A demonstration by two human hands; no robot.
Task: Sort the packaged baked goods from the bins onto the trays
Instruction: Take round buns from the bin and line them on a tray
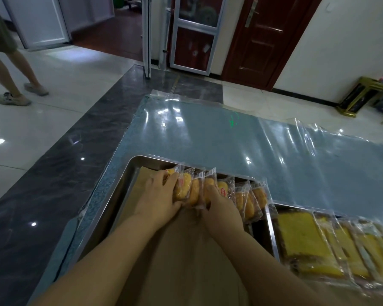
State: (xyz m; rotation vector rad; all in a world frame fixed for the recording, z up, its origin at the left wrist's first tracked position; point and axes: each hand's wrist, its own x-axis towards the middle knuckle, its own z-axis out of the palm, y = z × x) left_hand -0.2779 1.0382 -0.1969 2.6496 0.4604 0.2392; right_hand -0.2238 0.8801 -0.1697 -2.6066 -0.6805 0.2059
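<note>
Risk: upright cake packets (194,191), gripped between left hand (160,196) and right hand (221,212), may topple in the tray (157,159) if pressure releases unevenly.

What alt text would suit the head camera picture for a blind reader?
The left hand and right hand grip wrapped yellow pastries standing in a row along the far edge of a paper-lined steel tray. A second tray beside it holds wrapped yellow cake slices.
</note>
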